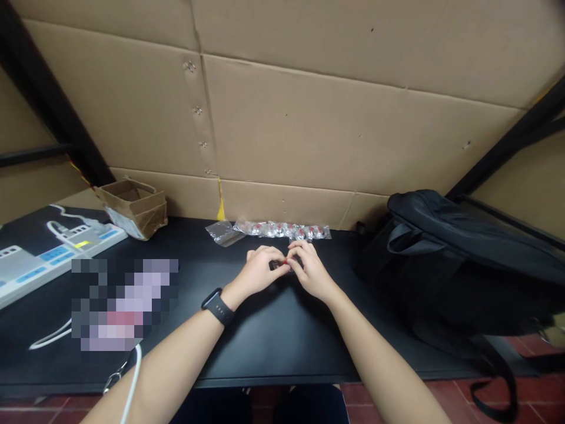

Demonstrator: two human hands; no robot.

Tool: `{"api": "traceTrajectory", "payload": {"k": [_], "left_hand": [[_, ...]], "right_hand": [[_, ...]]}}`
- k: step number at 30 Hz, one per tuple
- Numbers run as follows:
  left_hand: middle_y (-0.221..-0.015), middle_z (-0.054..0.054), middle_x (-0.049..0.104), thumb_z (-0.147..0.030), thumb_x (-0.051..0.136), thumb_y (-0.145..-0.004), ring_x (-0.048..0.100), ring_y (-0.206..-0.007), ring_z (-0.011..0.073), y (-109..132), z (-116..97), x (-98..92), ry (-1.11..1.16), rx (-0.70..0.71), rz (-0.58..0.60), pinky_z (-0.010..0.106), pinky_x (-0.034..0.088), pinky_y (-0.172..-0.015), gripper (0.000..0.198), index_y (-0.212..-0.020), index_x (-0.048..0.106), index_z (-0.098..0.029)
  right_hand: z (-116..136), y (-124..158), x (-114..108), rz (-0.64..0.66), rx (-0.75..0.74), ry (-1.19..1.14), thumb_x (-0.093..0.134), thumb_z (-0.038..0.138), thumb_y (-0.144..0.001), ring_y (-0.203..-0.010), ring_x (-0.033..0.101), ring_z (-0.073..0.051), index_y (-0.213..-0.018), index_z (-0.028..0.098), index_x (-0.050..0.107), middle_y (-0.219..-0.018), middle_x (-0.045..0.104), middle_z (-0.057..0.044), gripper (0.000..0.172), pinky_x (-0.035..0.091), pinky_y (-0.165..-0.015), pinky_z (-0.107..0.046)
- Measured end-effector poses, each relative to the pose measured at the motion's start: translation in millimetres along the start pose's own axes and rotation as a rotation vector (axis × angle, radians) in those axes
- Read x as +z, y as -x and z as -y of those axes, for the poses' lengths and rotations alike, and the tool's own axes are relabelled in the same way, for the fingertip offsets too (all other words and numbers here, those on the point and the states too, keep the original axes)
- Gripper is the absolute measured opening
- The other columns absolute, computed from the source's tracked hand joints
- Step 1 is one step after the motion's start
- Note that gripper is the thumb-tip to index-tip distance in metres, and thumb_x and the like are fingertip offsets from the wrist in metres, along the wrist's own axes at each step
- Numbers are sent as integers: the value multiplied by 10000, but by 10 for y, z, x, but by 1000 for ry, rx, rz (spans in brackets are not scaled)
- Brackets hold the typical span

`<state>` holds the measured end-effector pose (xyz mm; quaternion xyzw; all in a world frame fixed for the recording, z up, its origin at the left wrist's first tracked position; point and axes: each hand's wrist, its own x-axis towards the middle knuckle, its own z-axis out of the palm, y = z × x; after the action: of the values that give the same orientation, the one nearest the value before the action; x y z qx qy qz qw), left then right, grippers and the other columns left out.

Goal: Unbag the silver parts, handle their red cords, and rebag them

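Black tabletop (286,344) meets a cardboard wall (309,118) beyond the person. Between the left hand (261,270) and the right hand (308,270) is a small red item (285,262), mostly hidden. Handling looks under way, the piece not yet set down; how much is left cannot be told. Both hands are curled, thumbs and fingers nearly together, apparently pinching it. Just beyond them lie clear packets (282,229) with red and silver contents. Farther out, a black bag (424,259) stands right of the right hand, a cardboard box (141,209) left of the left.
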<state>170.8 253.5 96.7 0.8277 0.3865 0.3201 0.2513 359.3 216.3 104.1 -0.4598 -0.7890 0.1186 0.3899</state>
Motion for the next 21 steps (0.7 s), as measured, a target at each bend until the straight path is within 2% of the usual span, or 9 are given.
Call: {"api": "traceTrajectory", "payload": {"k": [5, 9, 13, 17, 21], "left_hand": [[-1048, 10, 759, -351, 705, -834, 569, -1104, 273, -24, 74, 25, -32, -34, 30, 430, 280, -977, 95, -810, 790, -315], [-974, 18, 770, -362, 685, -852, 558, -1101, 283, -10, 106, 9, -67, -16, 76, 441, 250, -965, 119, -804, 786, -319], [-1012, 13, 754, -367, 664, -873, 537, -1091, 275, -2, 132, -55, -128, 1, 37, 428, 245, -933, 156, -789, 788, -325], [-995, 24, 750, -390, 693, -849, 538, -1026, 273, -19, 163, -108, -171, -16, -24, 410, 255, -894, 117, -843, 802, -349], [-916, 38, 771, -389, 691, -844, 570, -983, 281, -18, 187, -118, -164, -14, -25, 412, 248, -886, 122, -845, 803, -340]], "right_hand": [[13, 2, 16, -4, -9, 20, 492, 175, -966, -1099, 513, -244, -920, 226, 582, -1181, 556, -89, 113, 434, -1002, -422], [9, 0, 36, -20, -12, 55, 515, 174, -960, -1100, 514, -240, -920, 226, 596, -1170, 565, -83, 103, 426, -1003, -411], [-60, 2, 49, 31, 26, 91, 570, 218, -951, -1028, 538, -221, -977, 229, 622, -1108, 596, -69, 60, 449, -943, -378], [-208, 19, -3, 56, 133, 227, 645, 253, -908, -1037, 548, -236, -1145, 243, 635, -1133, 627, -71, 238, 439, -925, -398], [-341, 38, -24, 139, 206, 292, 679, 220, -875, -959, 582, -217, -1011, 243, 712, -1045, 670, -50, 142, 438, -873, -370]]}}
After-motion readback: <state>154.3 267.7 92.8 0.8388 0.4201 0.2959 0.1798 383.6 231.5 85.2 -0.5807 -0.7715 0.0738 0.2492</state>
